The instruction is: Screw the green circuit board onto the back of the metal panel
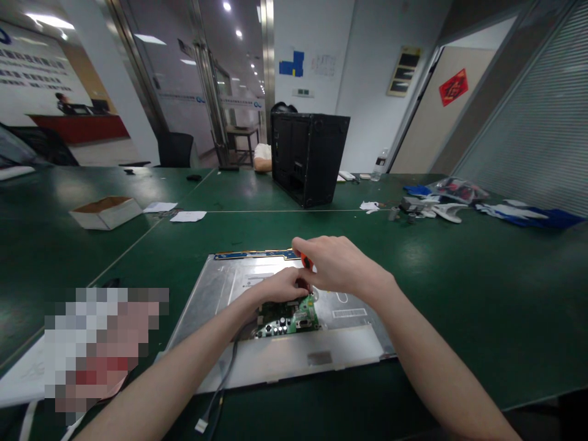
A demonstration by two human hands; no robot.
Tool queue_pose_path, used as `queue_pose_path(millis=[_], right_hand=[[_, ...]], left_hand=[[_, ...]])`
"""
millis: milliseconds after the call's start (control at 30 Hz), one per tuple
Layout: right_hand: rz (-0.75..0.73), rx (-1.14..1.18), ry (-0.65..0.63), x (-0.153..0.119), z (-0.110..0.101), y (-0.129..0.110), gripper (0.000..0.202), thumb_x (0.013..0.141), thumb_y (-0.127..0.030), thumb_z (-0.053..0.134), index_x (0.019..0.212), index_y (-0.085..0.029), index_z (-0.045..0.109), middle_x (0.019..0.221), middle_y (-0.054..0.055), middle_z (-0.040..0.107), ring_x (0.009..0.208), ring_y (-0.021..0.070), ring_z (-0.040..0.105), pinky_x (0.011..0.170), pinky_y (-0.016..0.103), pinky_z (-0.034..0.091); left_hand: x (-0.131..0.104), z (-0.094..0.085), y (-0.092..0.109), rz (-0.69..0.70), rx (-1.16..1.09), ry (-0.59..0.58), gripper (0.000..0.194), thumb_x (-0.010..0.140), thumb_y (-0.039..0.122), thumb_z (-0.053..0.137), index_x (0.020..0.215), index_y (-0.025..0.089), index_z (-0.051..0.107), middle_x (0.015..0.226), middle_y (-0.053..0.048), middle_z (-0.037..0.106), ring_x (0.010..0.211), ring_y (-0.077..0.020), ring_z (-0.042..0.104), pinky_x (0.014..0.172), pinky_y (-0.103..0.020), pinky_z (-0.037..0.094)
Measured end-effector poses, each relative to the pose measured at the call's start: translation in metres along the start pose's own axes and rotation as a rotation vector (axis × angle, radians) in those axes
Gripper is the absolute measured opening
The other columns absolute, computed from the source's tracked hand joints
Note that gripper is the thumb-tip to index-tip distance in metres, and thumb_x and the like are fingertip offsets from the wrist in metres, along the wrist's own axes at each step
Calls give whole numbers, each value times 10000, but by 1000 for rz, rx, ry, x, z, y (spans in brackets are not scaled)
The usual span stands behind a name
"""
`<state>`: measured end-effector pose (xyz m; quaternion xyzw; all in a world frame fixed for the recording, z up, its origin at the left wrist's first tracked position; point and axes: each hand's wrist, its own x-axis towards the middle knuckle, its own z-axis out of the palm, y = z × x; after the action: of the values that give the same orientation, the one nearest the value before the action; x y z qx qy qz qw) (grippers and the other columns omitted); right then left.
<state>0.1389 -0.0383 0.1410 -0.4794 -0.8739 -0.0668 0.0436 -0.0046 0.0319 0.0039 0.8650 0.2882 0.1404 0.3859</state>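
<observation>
A flat metal display panel [349, 300] lies on the green table, with a green circuit board [305, 311] on its middle. My right hand [337, 263] is closed round the orange and black handle of a screwdriver [307, 262], held upright above the board. Just left of it, my left hand [287, 284] has its fingers together at the tool's lower part, by the board's upper edge; what they pinch is hidden. A blue strip board [252, 255] runs along the panel's far edge. A grey cable [225, 373] with a white connector hangs over the near edge.
A black computer case [310, 156] stands beyond the panel, with part of a person's arm [263, 160] behind it. An open box [108, 214] and papers [188, 216] lie left; a bottle [379, 165], bags and scraps [448, 211] lie right.
</observation>
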Motion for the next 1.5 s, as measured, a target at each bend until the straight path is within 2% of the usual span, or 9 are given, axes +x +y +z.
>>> queue_pose_path(millis=[167,367,500,600,733,933,1033,1267,1500], right_hand=[[87,-65,27,2,1,4,299,858,-502,485,861,-228,605,714,28,638,629,165,566,490,264,196],[95,-75,27,3,3,8,157,819,-293,494,891,-207,605,726,30,634,596,142,525,500,274,195],[44,-30,15,0,1,8,180,767,-268,540,929,-204,586,779,27,650,626,139,531,498,269,193],[20,-8,2,-1,-2,8,169,815,-360,535,888,-227,609,755,20,650,639,143,540,504,262,198],[48,-2,-15,0,-3,8,337,863,-492,467,748,-228,641,657,22,620,602,144,529,497,265,200],[64,-22,10,0,0,9,151,808,-296,502,842,-216,626,693,19,627,581,134,514,488,266,197],[48,11,4,-3,-1,10,173,753,-282,548,903,-214,601,719,12,632,585,132,511,478,256,202],[134,0,24,0,1,11,299,819,-501,514,782,-239,654,681,19,634,614,155,542,489,263,204],[140,-61,24,3,2,10,165,791,-299,517,797,-209,654,702,37,647,591,146,544,489,274,195]], left_hand=[[-1,-1,4,-23,18,-26,128,744,153,571,844,142,650,816,-23,662,764,-167,605,694,-239,451],[1,-1,-1,35,-3,-31,131,733,140,574,840,128,650,807,-30,665,748,-163,600,693,-244,449],[2,1,-4,39,3,-6,109,716,122,589,811,124,644,790,-31,660,764,-174,602,716,-257,452],[2,2,-5,22,3,8,115,716,127,599,824,136,637,783,-19,655,770,-173,603,721,-257,456],[1,1,-4,1,5,-19,112,739,134,578,832,146,638,816,-15,657,783,-164,606,727,-248,457],[2,1,-6,47,-16,-22,118,719,112,574,820,127,634,804,-27,659,763,-167,605,703,-243,455],[2,2,-8,42,-4,1,114,710,119,583,813,130,630,795,-24,658,771,-175,602,710,-250,454],[1,0,-5,43,-23,-32,120,730,132,569,830,138,636,808,-18,651,760,-157,600,687,-232,451],[1,1,-3,36,-23,-28,126,727,129,576,835,134,642,804,-24,664,743,-155,601,677,-233,449]])
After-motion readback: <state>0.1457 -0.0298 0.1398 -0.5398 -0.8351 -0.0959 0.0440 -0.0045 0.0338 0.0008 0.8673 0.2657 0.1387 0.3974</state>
